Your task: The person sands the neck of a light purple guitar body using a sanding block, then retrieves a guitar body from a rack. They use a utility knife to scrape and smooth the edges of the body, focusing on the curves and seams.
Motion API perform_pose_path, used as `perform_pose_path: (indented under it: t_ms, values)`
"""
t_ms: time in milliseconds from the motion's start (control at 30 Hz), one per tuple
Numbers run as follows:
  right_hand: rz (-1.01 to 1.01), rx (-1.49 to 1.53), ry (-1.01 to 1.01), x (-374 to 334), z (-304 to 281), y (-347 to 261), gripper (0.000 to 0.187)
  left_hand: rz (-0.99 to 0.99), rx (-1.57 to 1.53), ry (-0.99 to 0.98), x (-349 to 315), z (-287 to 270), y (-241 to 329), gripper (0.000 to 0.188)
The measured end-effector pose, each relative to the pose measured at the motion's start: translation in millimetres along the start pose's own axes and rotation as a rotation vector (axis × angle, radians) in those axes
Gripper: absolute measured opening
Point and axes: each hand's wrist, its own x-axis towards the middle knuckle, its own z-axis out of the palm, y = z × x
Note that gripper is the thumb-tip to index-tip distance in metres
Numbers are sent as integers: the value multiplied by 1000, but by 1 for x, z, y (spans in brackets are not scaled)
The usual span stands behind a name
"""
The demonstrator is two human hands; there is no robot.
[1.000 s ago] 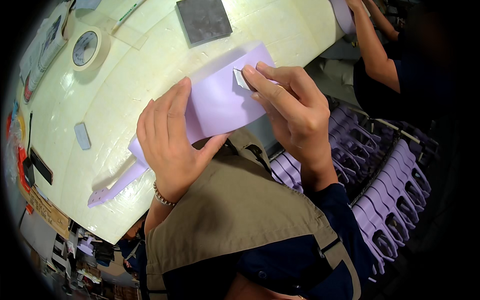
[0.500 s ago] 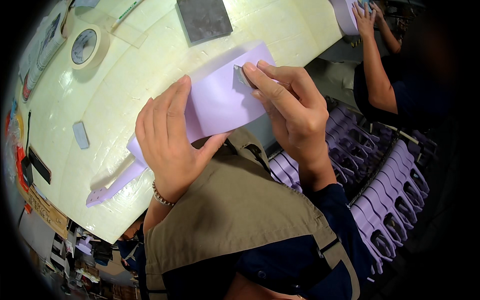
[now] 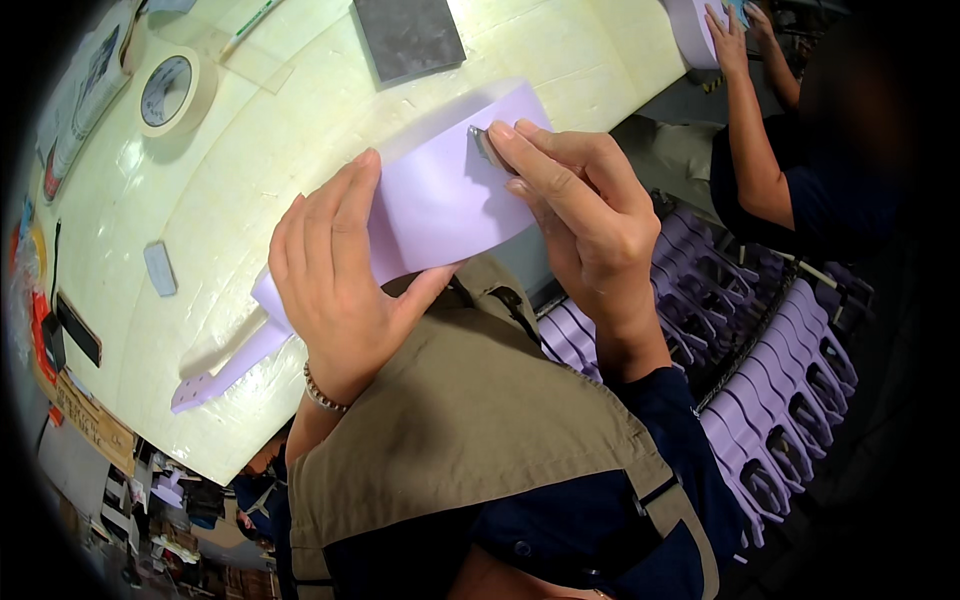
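Observation:
A curved, smooth lilac part [image 3: 440, 200] rests across the near edge of the table, its narrow arm with small holes reaching toward the lower left. My left hand [image 3: 335, 270] is closed round its left portion, fingers over the top and thumb along the near edge. Between the thumb and fingertips of my right hand [image 3: 595, 215] is a small, thin grey piece [image 3: 482, 145], pressed against the lilac surface near its right end. The fingers hide most of that piece, so I cannot tell whether it is a blade or folded abrasive sheet.
A masking tape roll [image 3: 178, 92], a grey block [image 3: 160, 269], a dark square sheet [image 3: 409, 38] and a phone [image 3: 79, 330] lie on the pale table [image 3: 240, 170]. Racked lilac parts [image 3: 785, 400] stand at right. Another person's hand [image 3: 730, 38] holds a lilac part beyond.
The grey piece in my right hand has tilted and shows narrower, with a slight shift of the fingers. My left hand and the lilac part are almost still.

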Motion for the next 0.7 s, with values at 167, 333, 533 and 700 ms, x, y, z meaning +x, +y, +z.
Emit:
perform_pose_path:
  t_ms: [167,333,533,700]
  values:
    - [22,-9,-90,1,-4,-5,46,-3,-2,0,-1,1,-1,88]
    - [26,20,-105,2,-7,-3,46,0,-2,2,-1,0,-1,88]
    - [34,7,-71,3,-6,-4,45,-5,4,5,-1,0,0,87]
    - [36,-10,-112,2,-8,-6,45,4,-5,6,-1,0,-1,87]
